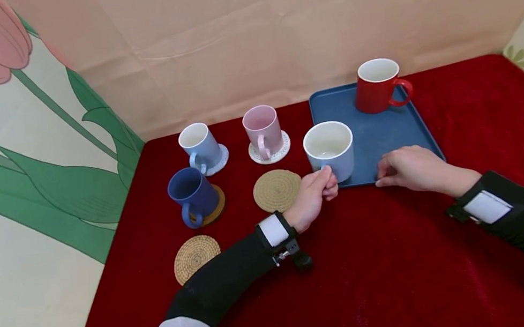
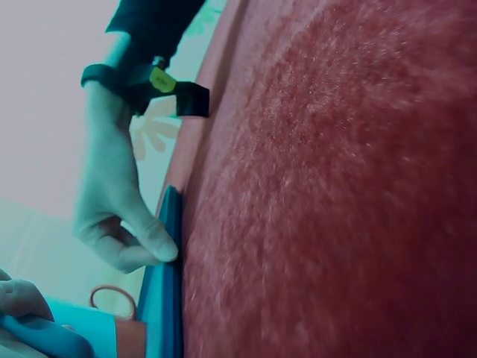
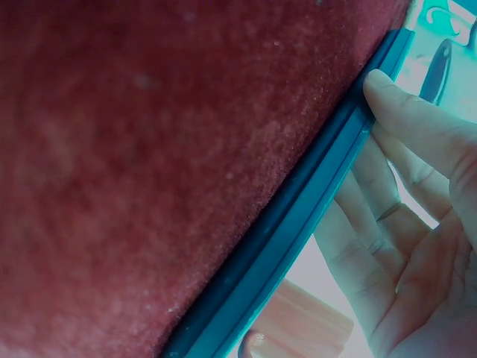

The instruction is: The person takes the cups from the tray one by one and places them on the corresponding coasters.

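My left hand [image 1: 311,195] grips the handle of a light blue mug [image 1: 339,160] with a white inside. The mug is upright over the left front part of a blue tray [image 1: 367,146]; whether its base touches the tray I cannot tell. At the tray's front edge, my right hand [image 1: 410,168] pinches the rim, its thumb [image 3: 395,104] on the outer side and the fingers over the inner side. Toward the back of the tray stands a red mug [image 1: 372,91], handle to the right.
Left of the tray, a pink mug [image 1: 262,123] and a pale blue mug [image 1: 204,146] stand on white and pale blue coasters. A dark blue mug [image 1: 192,193] is on a brown coaster. Two woven coasters [image 1: 277,190] lie bare on the red cloth [image 1: 353,282]. A draped backdrop rises behind.
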A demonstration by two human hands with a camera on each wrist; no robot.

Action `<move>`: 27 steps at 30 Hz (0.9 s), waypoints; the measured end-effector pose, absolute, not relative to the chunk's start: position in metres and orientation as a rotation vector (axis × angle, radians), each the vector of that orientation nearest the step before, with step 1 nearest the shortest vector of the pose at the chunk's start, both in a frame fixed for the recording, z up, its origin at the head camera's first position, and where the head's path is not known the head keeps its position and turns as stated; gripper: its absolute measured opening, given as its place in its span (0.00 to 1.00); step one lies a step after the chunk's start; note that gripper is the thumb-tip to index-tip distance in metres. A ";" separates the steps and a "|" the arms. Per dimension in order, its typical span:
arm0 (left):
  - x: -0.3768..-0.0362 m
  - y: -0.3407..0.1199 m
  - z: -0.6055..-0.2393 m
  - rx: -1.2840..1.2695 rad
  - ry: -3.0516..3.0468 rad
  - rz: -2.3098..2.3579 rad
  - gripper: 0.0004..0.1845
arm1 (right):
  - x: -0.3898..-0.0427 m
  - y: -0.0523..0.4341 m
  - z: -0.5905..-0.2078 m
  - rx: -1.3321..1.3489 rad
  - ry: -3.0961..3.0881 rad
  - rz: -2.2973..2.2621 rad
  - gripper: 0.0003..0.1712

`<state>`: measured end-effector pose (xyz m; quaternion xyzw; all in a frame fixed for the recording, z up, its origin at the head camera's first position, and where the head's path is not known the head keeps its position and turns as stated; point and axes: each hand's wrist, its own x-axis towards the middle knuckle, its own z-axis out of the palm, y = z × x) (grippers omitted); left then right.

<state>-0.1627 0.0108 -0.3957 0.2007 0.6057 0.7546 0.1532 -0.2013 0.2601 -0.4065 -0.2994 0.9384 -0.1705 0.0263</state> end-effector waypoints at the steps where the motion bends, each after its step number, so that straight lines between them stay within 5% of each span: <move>1: -0.162 0.007 -0.395 0.584 1.740 2.169 0.21 | -0.201 0.260 -0.406 -0.929 2.904 -0.527 0.09; 27: -0.149 -0.068 -0.401 0.375 1.903 2.202 0.20 | -0.197 0.262 -0.409 -0.941 2.944 -0.536 0.11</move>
